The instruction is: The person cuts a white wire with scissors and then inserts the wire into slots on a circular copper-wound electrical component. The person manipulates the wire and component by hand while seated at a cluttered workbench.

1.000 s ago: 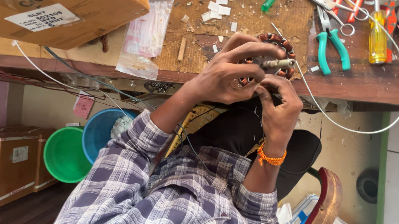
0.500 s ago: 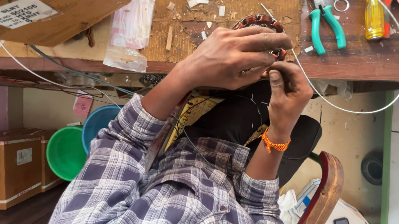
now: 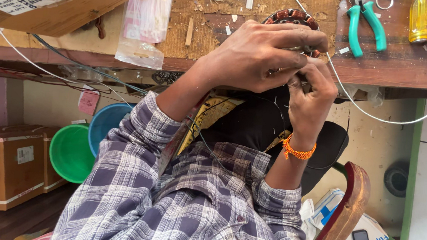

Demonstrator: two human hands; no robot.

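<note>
1. The left hand (image 3: 259, 55) curls its fingers over the copper-wound motor coil (image 3: 292, 19) at the workbench (image 3: 390, 68) edge.
2. The right hand (image 3: 311, 100) pinches something just beneath; what cannot be told.
3. Green pliers (image 3: 365, 25) lie further right.

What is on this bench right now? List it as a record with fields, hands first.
left hand: fingers curled over a copper-wound ring at the bench edge
right hand: orange wristband; fingers pinched shut beside the ring, what they grip is hidden
white wire: loops from the hands out to the right
tools: teal pliers, yellow-handled screwdriver
far left: cardboard box
below the bench: green bucket, blue bucket
</note>
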